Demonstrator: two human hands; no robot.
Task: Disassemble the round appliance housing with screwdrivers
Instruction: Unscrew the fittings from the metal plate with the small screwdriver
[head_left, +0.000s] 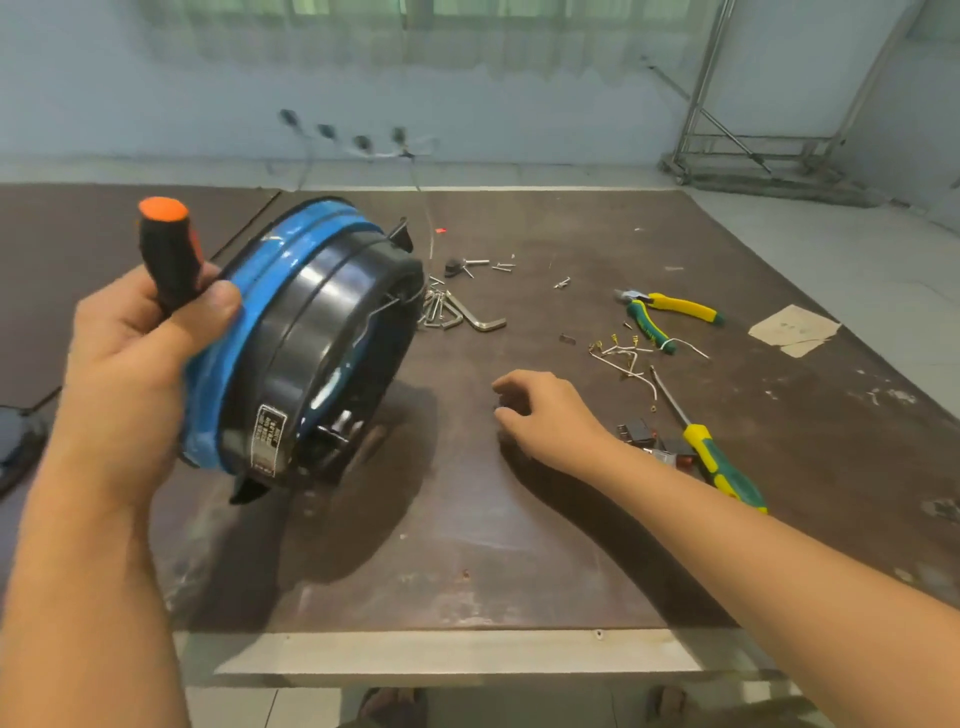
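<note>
Location: the housing (311, 332) stands tipped on its edge at the left of the table (467, 545). Its lower edge is at or just above the surface; we cannot tell which.

Left hand (130, 364): it grips the blue rim (260, 291) of the housing and, in the same grasp, the black-handled screwdriver (169, 249). The thumb lies across both.

Right hand (545, 415): it hovers low over the table, well apart from the housing, with the fingers curled. Something small and dark shows between thumb and forefinger, but we cannot tell whether it is held.

Handling: we judge the housing a stiff, glossy plastic shell, probably slippery on the black band and bulky for one hand. The stepped blue rim gives the surest hold. A second hand on the opposite rim would steady it, and the thin wire at the open mouth is best avoided.

Orientation: the housing's round axis lies near level. The black open end faces right and slightly toward us, the blue end faces left, and the label (267, 439) sits low on the near side. The held screwdriver's long axis runs near upright, orange cap on top; its shaft is hidden.

Also on the table, to the right: screws (493, 266), hex keys (467, 317), pliers (660, 312) and a green-handled screwdriver (719, 462) — all apart from the housing.
</note>
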